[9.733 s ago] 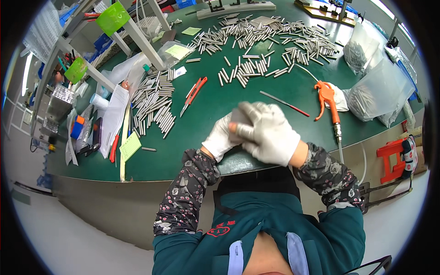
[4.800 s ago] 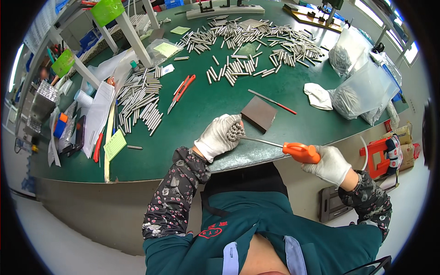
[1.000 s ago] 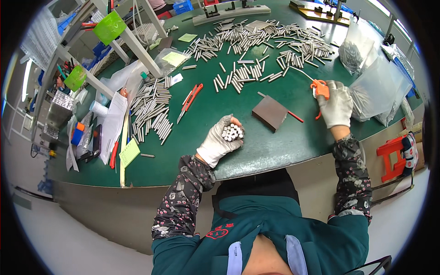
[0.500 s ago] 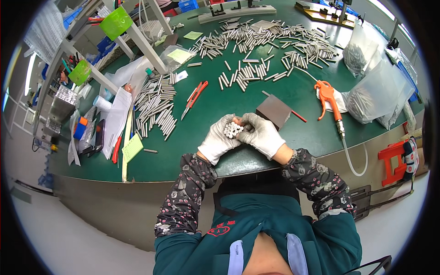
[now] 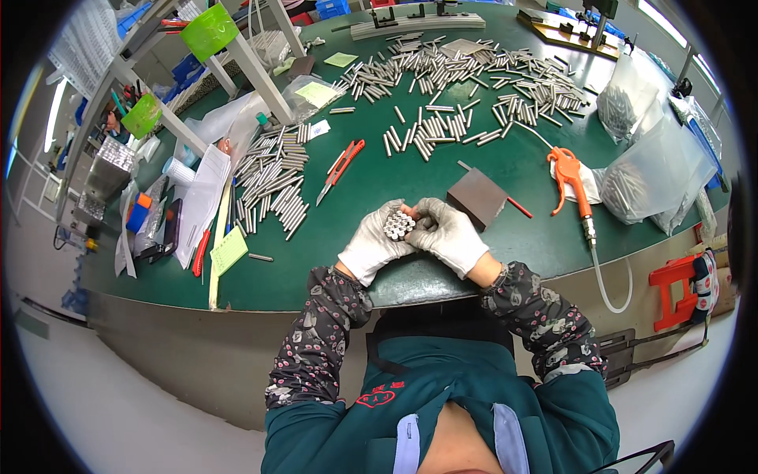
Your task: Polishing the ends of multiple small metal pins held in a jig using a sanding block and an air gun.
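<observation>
A bundle of short metal rods (image 5: 399,224) is held upright above the near edge of the green table (image 5: 379,170), its cut ends turned up toward the camera. The left hand (image 5: 373,245), in a white glove, is wrapped around the bundle from below and the left, clenched on it so the rods stay packed together. The right hand (image 5: 448,234), also gloved, is pressed against the bundle's right side with its fingers curled over the top, apparently to square the ends and keep loose rods from slipping out.

Just to the right of the bundle, a dark rectangular block (image 5: 476,197) lies flat on the table, with a thin red-tipped rod (image 5: 496,192) passing behind it. Farther right of the bundle, an orange air blow gun (image 5: 572,177) rests with its hose trailing off the table edge, beside clear plastic bags (image 5: 651,170). To the left of the bundle, red-handled cutters (image 5: 340,168) and a sorted row of metal rods (image 5: 272,184) are laid out within reach. Beyond the bundle, many more scattered rods (image 5: 466,75) are spread across the far side of the table.
</observation>
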### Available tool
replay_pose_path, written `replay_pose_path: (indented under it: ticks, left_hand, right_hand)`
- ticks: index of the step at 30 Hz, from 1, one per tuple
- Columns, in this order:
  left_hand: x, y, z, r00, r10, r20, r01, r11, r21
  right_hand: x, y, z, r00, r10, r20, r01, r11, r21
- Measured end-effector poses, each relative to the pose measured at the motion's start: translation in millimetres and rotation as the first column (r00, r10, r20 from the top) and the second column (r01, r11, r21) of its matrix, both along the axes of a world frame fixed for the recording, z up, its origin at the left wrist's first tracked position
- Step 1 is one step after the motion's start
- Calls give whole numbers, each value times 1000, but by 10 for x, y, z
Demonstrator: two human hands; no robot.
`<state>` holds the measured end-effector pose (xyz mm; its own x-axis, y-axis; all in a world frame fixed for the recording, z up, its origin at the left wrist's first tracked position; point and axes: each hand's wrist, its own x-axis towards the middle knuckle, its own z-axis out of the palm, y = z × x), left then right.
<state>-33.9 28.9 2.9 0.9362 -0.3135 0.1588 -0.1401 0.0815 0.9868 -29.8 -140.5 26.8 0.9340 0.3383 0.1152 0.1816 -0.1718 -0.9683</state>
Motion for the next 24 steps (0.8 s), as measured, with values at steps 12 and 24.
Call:
replay_pose_path:
  ticks: [12, 24]
  left_hand:
    - [9, -34, -24, 996, 14, -88, -20, 998, -64]
    - [9, -45, -60, 998, -4, -69, -4, 994, -111]
  right_hand:
    - [-45, -20, 46, 999, -12, 38, 13, 1000, -27]
    - [-70, -18, 55, 1000, -23, 19, 24, 999, -27]
